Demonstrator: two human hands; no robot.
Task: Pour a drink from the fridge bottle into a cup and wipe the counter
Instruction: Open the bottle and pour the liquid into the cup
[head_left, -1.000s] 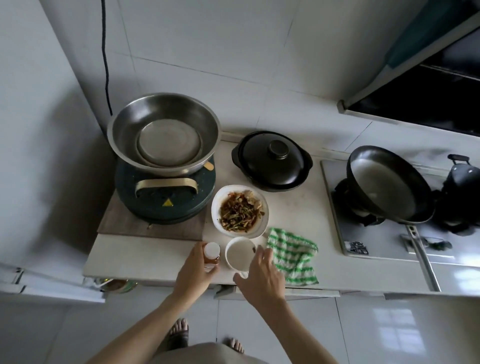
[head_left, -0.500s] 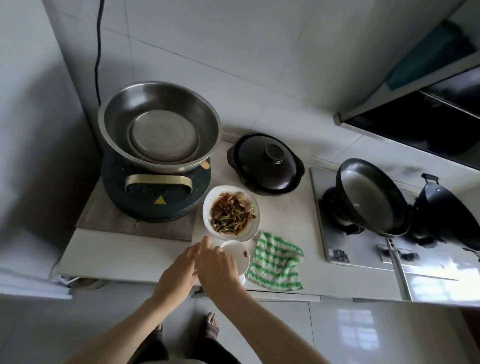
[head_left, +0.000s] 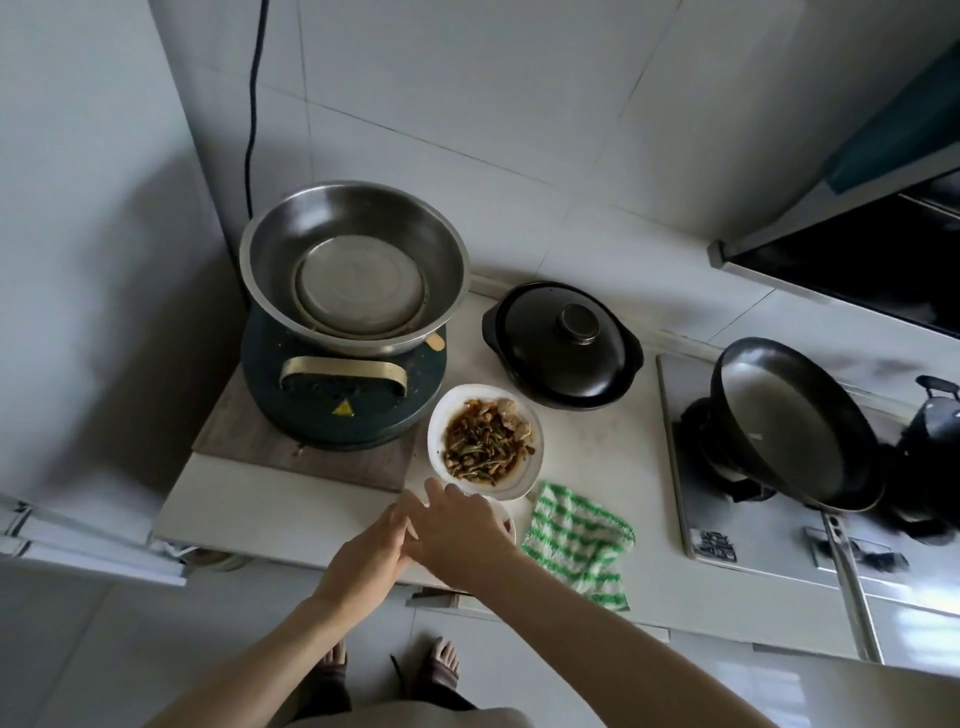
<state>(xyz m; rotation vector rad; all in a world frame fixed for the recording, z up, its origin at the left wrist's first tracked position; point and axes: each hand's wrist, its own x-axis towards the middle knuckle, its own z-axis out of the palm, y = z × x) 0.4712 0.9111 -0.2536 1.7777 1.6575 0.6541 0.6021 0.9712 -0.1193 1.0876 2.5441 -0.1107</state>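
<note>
- Pour judged not yet begun; cap removal apparently in hand; wiping of counter (head_left: 587, 452) outstanding.
- Left hand (head_left: 366, 558) curled at front edge; bottle hidden beneath both hands, grip cannot be confirmed.
- Right hand (head_left: 457, 530) laid over left, fingers bent; contents not visible.
- Cup (head_left: 508, 525) mostly covered, sliver of rim just beside green-striped cloth (head_left: 576, 543).
- Versus one second earlier: capped bottle then exposed in left hand, cup fully visible, hands apart; now overlapped.

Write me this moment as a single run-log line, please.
left hand and right hand meet at counter edge | bottle hidden | cup mostly covered | green striped cloth untouched beside cup
</note>
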